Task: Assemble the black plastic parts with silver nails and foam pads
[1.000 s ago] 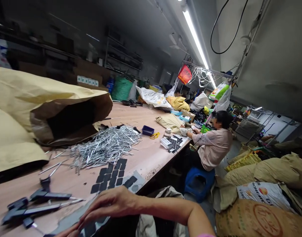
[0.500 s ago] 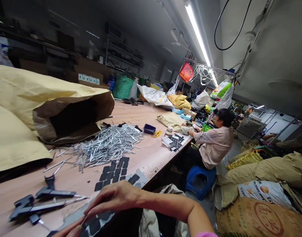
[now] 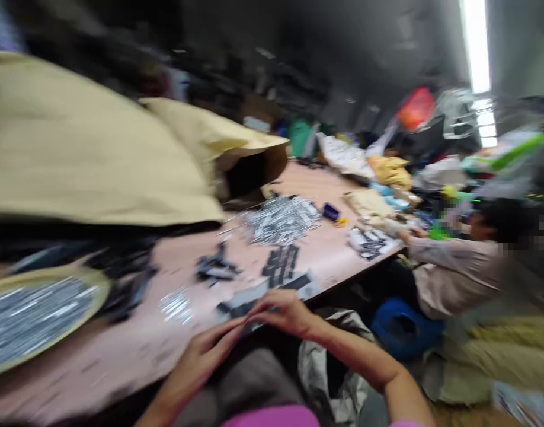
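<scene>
At the front edge of the table, my left hand [image 3: 203, 353] and my right hand [image 3: 283, 311] meet fingertip to fingertip. The fingers of both are pressed together; anything between them is too small and blurred to make out. Beneath and just beyond lies a grey sheet [image 3: 249, 293] with dark pads on it. More dark square pads [image 3: 278, 265] lie in rows farther back. To their left are black plastic parts [image 3: 216, 267] with thin rods. A few short metal rods [image 3: 176, 305] are spread left of my hands, and a big heap of metal rods [image 3: 283, 219] lies beyond.
A round yellow-rimmed tray [image 3: 102, 290] full of metal rods stands at left, beside dark parts. Large tan paper sacks [image 3: 98, 142] lie behind. A small blue box [image 3: 330, 212] is past the heap. At right a co-worker [image 3: 458, 261] sits near a blue stool [image 3: 399, 326].
My view has swung left and down, bringing the round tray, the small rods and my lap into sight. My hands stay together at the table edge; the picture is more blurred.
</scene>
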### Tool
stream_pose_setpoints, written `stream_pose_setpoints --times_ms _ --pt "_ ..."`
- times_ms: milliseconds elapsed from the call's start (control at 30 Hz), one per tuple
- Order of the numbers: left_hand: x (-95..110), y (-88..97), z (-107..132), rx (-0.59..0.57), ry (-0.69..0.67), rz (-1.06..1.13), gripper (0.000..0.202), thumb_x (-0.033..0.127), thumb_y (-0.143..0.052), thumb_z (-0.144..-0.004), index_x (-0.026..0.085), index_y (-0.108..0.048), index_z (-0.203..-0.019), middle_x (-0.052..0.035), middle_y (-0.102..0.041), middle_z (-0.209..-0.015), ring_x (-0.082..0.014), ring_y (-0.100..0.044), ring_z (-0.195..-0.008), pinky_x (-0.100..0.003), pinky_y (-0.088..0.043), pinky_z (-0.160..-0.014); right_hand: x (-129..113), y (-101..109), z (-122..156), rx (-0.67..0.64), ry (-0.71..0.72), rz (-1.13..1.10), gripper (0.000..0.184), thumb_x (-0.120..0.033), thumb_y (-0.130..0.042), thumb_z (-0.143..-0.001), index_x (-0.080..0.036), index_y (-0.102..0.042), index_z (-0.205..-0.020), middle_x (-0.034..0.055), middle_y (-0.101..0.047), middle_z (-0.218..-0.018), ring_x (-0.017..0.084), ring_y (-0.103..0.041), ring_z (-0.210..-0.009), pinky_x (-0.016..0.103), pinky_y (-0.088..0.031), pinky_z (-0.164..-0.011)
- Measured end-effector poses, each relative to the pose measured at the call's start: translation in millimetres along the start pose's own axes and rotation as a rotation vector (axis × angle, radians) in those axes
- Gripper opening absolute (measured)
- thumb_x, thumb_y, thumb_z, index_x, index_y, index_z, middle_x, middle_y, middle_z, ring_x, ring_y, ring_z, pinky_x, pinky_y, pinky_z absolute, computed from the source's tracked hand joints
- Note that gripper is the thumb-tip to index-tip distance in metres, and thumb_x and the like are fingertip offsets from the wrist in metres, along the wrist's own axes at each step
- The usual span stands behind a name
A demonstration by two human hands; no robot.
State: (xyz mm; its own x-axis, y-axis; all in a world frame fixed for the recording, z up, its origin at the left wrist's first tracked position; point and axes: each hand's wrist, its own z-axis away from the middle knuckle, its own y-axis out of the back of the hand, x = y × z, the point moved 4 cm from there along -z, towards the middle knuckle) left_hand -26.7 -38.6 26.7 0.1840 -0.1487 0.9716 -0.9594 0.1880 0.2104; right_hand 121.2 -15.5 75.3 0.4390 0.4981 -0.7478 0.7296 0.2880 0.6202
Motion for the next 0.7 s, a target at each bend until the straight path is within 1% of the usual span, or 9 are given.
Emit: stream_pose_setpoints --times_ms 100,233,300,400,433,500,567,633,700 --pt "3 9.2 3 0.127 0.000 -0.003 0.044 0.054 -0.049 -0.078 0.019 -0.074 -0.088 -0.0067 -0.072 -0.084 -0.0209 -0.065 -0.079 -0.033 -0.052 -0.078 16 -13 -7 0.133 -0.110 -0.116 0.019 -0.037 -0.064 -0.079 -0.019 -0.069 -0.075 0.0015 -0.068 -0.070 0.013 -0.063 -0.066 0.023 -0.050 -0.064" --pt "-22 20.5 7 0.009 0.183 0.089 0.045 0.046 -0.042 -0.086 0.013 -0.070 -0.100 -0.0026 -0.063 -0.056 -0.0136 -0.057 -0.051 -0.026 -0.049 -0.053 26 -36 -30 0.017 -0.023 -0.188 0.024 -0.042 -0.062 -0.079 -0.021 -0.069 -0.071 0.0030 -0.068 -0.071 0.015 -0.063 -0.068 0.025 -0.049 -0.064" --pt "-28 27.4 14 0.111 0.154 0.052 0.041 0.042 -0.044 -0.087 0.013 -0.070 -0.099 -0.0046 -0.065 -0.062 -0.0143 -0.059 -0.056 -0.026 -0.049 -0.056 26 -47 -38 -0.035 -0.009 -0.171 0.024 -0.042 -0.062 -0.079 -0.020 -0.069 -0.071 0.0031 -0.068 -0.070 0.015 -0.062 -0.067 0.025 -0.049 -0.063" --pt "-31 37.2 22 0.350 0.054 -0.065 0.034 0.038 -0.048 -0.084 0.016 -0.072 -0.094 -0.0090 -0.069 -0.083 -0.0178 -0.063 -0.076 -0.029 -0.049 -0.071 29 -59 -46 -0.061 -0.061 -0.136 0.025 -0.042 -0.061 -0.080 -0.019 -0.068 -0.072 0.0031 -0.067 -0.067 0.015 -0.061 -0.062 0.025 -0.048 -0.058" --pt "-34 39.0 23 0.369 0.067 -0.038 0.033 0.038 -0.049 -0.084 0.017 -0.072 -0.093 -0.0084 -0.069 -0.080 -0.0170 -0.062 -0.074 -0.028 -0.049 -0.069 31 -63 -48 -0.065 -0.068 -0.136 0.026 -0.042 -0.060 -0.080 -0.019 -0.068 -0.072 0.0032 -0.066 -0.067 0.015 -0.061 -0.062 0.024 -0.048 -0.058" --pt "-45 40.4 21 0.283 0.190 0.161 0.036 0.043 -0.050 -0.082 0.016 -0.071 -0.092 -0.0030 -0.061 -0.061 -0.0118 -0.054 -0.054 -0.023 -0.044 -0.051 32 -68 -54 -0.102 -0.039 -0.157 0.027 -0.043 -0.058 -0.082 -0.019 -0.068 -0.072 0.0036 -0.067 -0.068 0.015 -0.062 -0.063 0.024 -0.048 -0.059" --pt "-54 39.2 21 0.116 0.363 0.449 0.044 0.050 -0.054 -0.077 0.013 -0.070 -0.094 0.0053 -0.044 -0.045 -0.0058 -0.034 -0.037 -0.018 -0.027 -0.036 30 -71 -60 -0.171 0.029 -0.200 0.027 -0.042 -0.057 -0.083 -0.019 -0.069 -0.075 0.0042 -0.068 -0.071 0.015 -0.063 -0.066 0.025 -0.049 -0.061" --pt "-56 38.7 21 -0.017 0.487 0.670 0.055 0.058 -0.060 -0.070 0.011 -0.068 -0.097 0.0103 -0.033 -0.043 -0.0026 -0.018 -0.034 -0.017 -0.014 -0.034 26 -72 -66 -0.235 0.091 -0.242 0.027 -0.043 -0.057 -0.083 -0.020 -0.069 -0.078 0.0049 -0.068 -0.074 0.015 -0.063 -0.068 0.025 -0.050 -0.063" --pt "-53 41.5 21 -0.032 0.510 0.752 0.061 0.061 -0.064 -0.063 0.009 -0.067 -0.096 0.0114 -0.031 -0.043 -0.0016 -0.015 -0.034 -0.017 -0.010 -0.035 23 -70 -72 -0.284 0.112 -0.264 0.027 -0.044 -0.056 -0.084 -0.020 -0.070 -0.079 0.0051 -0.068 -0.074 0.015 -0.064 -0.068 0.026 -0.050 -0.063"
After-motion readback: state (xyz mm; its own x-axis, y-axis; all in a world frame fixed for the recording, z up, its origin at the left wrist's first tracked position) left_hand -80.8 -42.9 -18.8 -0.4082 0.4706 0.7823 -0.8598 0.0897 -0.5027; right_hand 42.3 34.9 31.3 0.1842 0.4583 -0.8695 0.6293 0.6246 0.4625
